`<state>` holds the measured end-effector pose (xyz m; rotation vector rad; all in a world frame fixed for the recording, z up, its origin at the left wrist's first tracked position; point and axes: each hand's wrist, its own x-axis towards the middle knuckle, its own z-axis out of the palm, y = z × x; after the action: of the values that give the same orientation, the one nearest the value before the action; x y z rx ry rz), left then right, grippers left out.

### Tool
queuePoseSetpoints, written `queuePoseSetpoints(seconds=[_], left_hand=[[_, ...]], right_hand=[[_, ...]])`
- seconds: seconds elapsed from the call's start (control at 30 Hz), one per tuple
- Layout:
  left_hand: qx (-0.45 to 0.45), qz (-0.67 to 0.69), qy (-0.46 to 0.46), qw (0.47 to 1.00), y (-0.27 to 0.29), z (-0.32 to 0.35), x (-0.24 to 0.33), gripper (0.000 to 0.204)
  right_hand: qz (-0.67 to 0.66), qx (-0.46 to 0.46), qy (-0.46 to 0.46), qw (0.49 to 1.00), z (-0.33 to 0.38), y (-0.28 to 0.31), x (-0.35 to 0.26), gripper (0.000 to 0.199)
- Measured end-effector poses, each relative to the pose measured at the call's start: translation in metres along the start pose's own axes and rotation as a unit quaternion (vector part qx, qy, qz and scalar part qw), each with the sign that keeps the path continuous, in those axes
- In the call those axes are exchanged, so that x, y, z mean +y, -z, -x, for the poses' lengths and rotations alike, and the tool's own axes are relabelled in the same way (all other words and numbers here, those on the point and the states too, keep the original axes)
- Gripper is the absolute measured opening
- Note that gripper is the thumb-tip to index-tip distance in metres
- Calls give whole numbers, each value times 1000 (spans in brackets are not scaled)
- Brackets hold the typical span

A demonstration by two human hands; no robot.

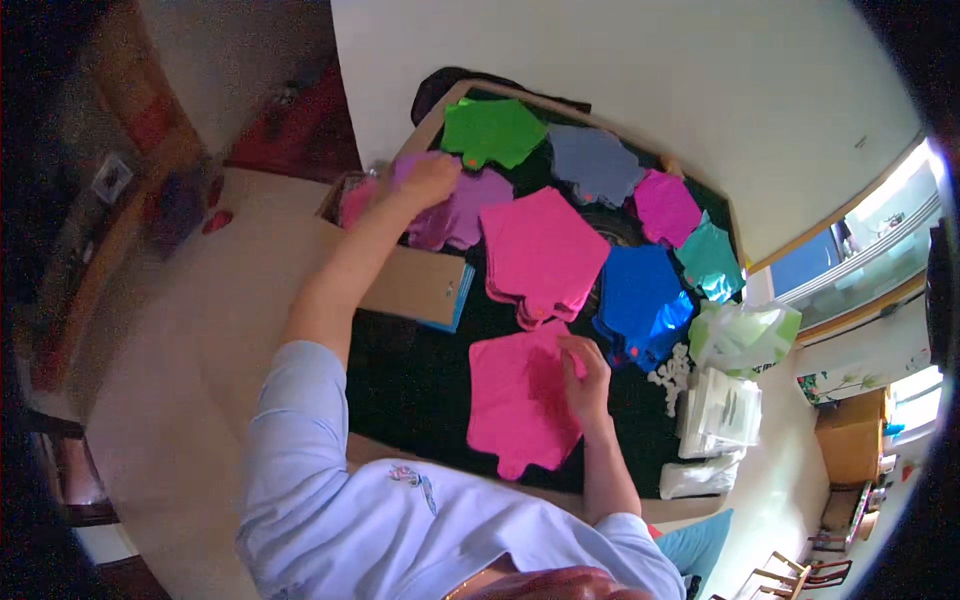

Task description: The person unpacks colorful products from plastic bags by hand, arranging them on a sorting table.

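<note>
A single flat pink foil piece with a short tab lies on the dark tabletop in front of me; it looks like an uninflated foil balloon. On its right edge rests my right hand, fingers stretched and thumb apart. My left arm reaches far left, where my left hand is closed at the light purple foil pieces; its fingertips are partly hidden, so what they grip cannot be made out. Between the hands lies a thick stack of pink foil pieces, tabs toward me.
Around the table lie green, grey-blue, magenta, teal and blue foil pieces. A brown cardboard piece lies left. At right are small white pieces, a plastic bag and clear packets.
</note>
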<state>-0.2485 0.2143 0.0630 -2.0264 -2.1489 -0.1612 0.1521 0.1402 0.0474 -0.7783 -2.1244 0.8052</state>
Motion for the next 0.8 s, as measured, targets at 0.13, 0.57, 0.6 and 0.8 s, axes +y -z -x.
queuePoseSetpoints(seconds=[0.13, 0.57, 0.6, 0.8], left_hand=[[243, -114, -53, 962, -67, -37, -6, 29], [36, -57, 16, 998, -80, -110, -8, 18], [33, -80, -13, 996, -80, -112, -15, 18], [-41, 18, -37, 998, -64, -126, -14, 38]], right_hand=[[9, 16, -23, 1000, 1, 2, 2, 16], [18, -23, -53, 998, -8, 0, 4, 21], [19, -28, -55, 998, -8, 0, 4, 21], [18, -35, -55, 998, -8, -2, 9, 24]])
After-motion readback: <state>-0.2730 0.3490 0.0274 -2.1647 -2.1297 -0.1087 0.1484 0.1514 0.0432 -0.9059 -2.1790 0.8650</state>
